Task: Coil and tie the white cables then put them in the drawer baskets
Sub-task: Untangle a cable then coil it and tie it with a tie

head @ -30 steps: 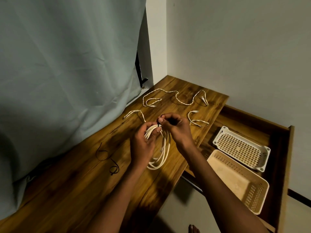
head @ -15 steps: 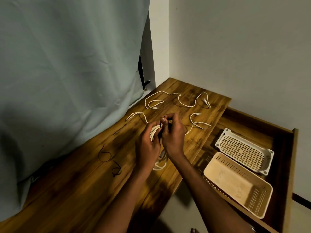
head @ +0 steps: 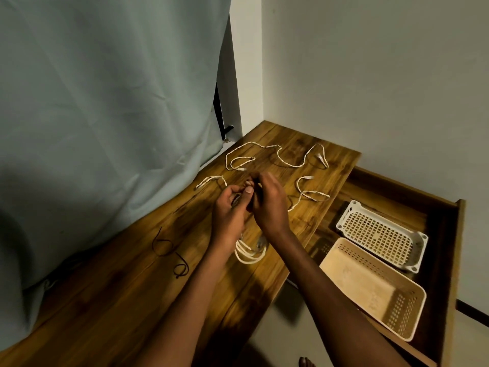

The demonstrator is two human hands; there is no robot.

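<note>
Tabletop [head: 127,300]: hands [head: 248,207] clasping coiled cable [head: 248,254]

A coiled white cable [head: 248,251] hangs below the hands, a loose white cable [head: 277,157] sprawls on the desk, and two perforated baskets [head: 381,234] sit in the open drawer [head: 449,260].

Two bare forearms enter from 6 o'clock, no sleeves visible up to the frame edge. Left hand [head: 229,211] and right hand [head: 270,205]: no gloves, rings, watch or wristbands seen. Short, pale thumbnail visible on the left hand toward 12 o'clock. Right forearm sits in deeper shadow, detail poor. Bare toes [head: 307,362] at 6 o'clock, no footwear visible. Nothing else of the body or clothing in frame.
</note>
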